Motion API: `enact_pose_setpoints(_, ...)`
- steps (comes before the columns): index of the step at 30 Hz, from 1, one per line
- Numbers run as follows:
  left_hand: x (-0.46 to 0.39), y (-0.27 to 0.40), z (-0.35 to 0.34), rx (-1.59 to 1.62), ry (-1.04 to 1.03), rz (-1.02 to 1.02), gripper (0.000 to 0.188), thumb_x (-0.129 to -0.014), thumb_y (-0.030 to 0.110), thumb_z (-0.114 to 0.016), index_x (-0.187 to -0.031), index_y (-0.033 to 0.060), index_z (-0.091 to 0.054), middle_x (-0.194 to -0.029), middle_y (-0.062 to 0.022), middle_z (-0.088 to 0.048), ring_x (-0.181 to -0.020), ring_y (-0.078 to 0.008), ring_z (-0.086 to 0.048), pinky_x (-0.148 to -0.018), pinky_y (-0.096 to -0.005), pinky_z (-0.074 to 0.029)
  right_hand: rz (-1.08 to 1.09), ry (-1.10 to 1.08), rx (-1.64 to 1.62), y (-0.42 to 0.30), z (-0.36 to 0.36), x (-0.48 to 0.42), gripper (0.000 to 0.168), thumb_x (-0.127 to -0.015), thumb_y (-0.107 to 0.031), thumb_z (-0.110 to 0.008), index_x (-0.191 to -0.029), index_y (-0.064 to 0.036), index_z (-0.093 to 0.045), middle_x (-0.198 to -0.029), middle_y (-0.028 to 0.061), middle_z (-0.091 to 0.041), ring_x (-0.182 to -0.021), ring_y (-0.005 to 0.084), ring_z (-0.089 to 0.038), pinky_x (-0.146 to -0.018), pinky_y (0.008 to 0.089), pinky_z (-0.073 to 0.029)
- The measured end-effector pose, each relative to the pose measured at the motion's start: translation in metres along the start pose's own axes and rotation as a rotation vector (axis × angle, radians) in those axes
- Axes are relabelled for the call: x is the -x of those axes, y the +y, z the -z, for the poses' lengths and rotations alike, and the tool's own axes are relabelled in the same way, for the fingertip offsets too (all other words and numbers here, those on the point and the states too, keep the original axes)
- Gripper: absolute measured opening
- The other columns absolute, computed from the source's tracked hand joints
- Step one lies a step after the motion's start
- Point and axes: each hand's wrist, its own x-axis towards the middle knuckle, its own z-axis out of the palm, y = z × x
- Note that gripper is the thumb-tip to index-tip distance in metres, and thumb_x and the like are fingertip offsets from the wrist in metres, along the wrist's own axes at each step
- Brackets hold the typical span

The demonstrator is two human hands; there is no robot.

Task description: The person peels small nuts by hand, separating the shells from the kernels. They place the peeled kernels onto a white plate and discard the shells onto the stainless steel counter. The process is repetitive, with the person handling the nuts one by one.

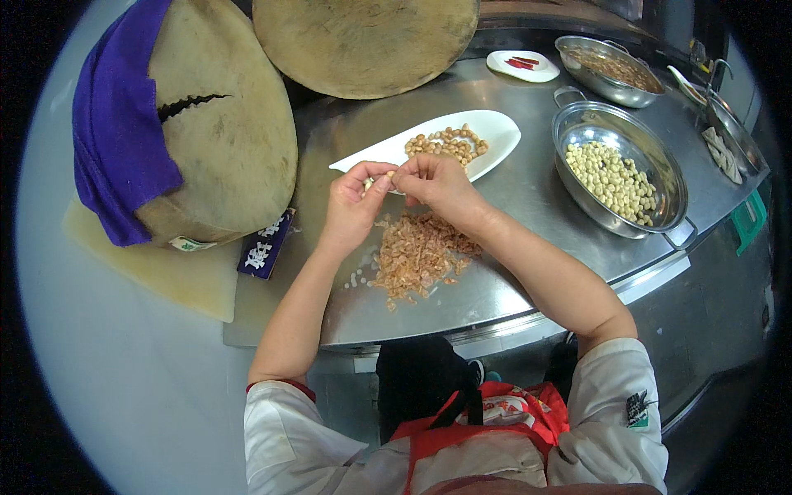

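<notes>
Over the near edge of a white leaf-shaped dish, my left hand and my right hand meet at the fingertips. A brownish peanut is pinched between them, and pale peeled ones show in the curl of my left fingers. Unpeeled peanuts lie in the dish just beyond. Below my hands, a heap of papery brown skins rests on the steel table. To the right, a two-handled steel pan holds many pale peeled peanuts.
Two thick round wooden chopping blocks stand at the left and back, the left one draped with a purple cloth. A small plate with red chillies and another steel pan are at the back right.
</notes>
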Motion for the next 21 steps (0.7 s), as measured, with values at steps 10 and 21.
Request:
enact_pose_setpoints(10,0.003,-0.006,0.001,0.155,-0.012,0.032,0.013,-0.091,0.007,-0.052,-0.1,-0.0005,-0.057,-0.078,-0.0019,-0.058,-0.057,-0.0013,-0.044,-0.049,-0.0181,-0.035,-0.003,-0.109,-0.141,-0.002,0.004,-0.003,0.014,-0.078,-0.013,-0.064,-0.079,0.002,-0.062,-0.068,0.0024,-0.06,-0.058,0.0073,-0.054,-0.053,0.0201,-0.041)
enact_pose_setpoints(21,0.005,0.0,-0.01,0.575,-0.04,0.178,0.015,-0.093,0.012,-0.045,-0.103,0.0012,-0.05,-0.078,0.0003,-0.049,-0.048,-0.0025,-0.032,-0.043,-0.0178,-0.024,0.034,-0.057,-0.104,-0.006,0.003,0.001,0.011,-0.079,-0.012,-0.061,-0.075,-0.002,-0.06,-0.071,-0.0004,-0.058,-0.061,0.0049,-0.05,-0.055,0.0203,-0.042)
